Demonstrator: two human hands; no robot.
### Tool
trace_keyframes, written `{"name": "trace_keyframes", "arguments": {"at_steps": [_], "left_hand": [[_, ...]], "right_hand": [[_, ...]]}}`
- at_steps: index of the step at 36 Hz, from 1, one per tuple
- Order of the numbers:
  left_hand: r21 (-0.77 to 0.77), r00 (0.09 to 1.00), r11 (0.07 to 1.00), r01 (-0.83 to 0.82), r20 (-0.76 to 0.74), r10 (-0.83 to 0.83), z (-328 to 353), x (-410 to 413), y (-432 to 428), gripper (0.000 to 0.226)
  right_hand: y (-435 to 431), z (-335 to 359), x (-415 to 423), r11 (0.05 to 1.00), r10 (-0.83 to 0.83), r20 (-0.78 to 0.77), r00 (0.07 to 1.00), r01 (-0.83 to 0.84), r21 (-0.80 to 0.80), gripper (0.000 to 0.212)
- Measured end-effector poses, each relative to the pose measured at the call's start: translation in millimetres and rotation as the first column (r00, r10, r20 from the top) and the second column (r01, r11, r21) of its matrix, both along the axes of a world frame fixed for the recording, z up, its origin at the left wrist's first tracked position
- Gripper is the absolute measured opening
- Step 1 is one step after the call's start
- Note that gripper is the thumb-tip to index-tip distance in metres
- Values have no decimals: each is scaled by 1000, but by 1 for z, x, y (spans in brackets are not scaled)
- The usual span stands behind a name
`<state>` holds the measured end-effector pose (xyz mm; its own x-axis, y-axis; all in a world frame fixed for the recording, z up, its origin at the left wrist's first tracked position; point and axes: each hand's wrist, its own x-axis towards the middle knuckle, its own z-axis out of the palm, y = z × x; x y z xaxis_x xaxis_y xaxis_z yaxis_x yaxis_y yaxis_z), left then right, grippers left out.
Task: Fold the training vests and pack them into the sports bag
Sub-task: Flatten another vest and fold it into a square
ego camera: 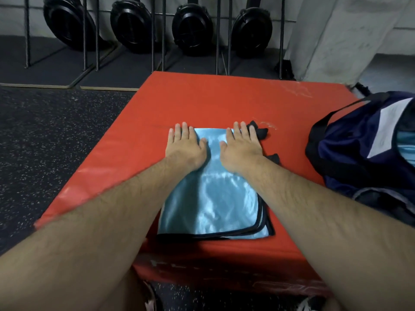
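Forearms (89, 243), left hand (185, 145), right hand (242, 147) flat on folded vest (215, 198), fingers (184, 129) straight, red mat (224, 97) beneath, sports bag (350, 142) beside

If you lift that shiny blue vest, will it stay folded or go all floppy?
Probably floppy: the blue vest is thin cloth in loose layers, with edges fanning out at the near corner. It looks glossy, so the layers may slide apart. The left hand and right hand press it flat.

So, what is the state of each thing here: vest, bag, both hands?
Light blue vest: folded, lying flat on the red mat.
Sports bag: open, light blue fabric inside.
Left hand: open, flat on the vest.
Right hand: open, flat on the vest.
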<state>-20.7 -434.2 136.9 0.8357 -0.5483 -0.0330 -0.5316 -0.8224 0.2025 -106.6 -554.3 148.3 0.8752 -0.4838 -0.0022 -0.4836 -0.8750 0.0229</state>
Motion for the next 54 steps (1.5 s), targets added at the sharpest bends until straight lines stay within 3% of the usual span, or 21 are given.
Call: {"name": "trace_keyframes", "arguments": {"at_steps": [3, 7, 10, 15, 24, 32, 36, 38, 41, 54], "left_hand": [[-102, 995, 989, 103, 9, -103, 7, -18, -3, 59], [-156, 991, 981, 114, -55, -124, 1, -36, 7, 55], [-79, 991, 988, 131, -31, -133, -8, -46, 18, 60], [-17, 999, 999, 52, -3, -52, -3, -56, 37, 62], [-63, 990, 988, 141, 34, -139, -6, -96, 54, 57], [-49, 999, 998, 39, -10, -39, -9, -99, 87, 71], [-43, 997, 997, 59, 56, -57, 0, -113, 80, 66], [-87, 987, 985, 151, 72, -145, 1, -122, 75, 63], [-116, 978, 972, 204, -27, -209, -4, -135, 73, 59], [-51, 987, 986, 158, 43, -156, -15, -132, 93, 72]], "right_hand": [[17, 5, -6, 992, 122, 102, 987, -126, 28, 54], [30, -2, -34, 935, 125, 179, 976, -176, 307, 51], [28, -12, -54, 952, 175, 90, 980, -192, 237, 57], [33, -1, -62, 981, 95, 9, 995, -95, 171, 60], [60, -9, -92, 962, 163, 43, 986, -169, 213, 59], [32, -1, -122, 981, 138, -32, 990, -132, 139, 64], [55, 3, -126, 979, 201, 48, 978, -203, 26, 59], [72, 1, -129, 970, 233, 89, 968, -238, 50, 58], [84, -9, -135, 955, 256, 61, 965, -262, 137, 58], [66, -13, -157, 955, 234, 44, 971, -238, 174, 61]]}}
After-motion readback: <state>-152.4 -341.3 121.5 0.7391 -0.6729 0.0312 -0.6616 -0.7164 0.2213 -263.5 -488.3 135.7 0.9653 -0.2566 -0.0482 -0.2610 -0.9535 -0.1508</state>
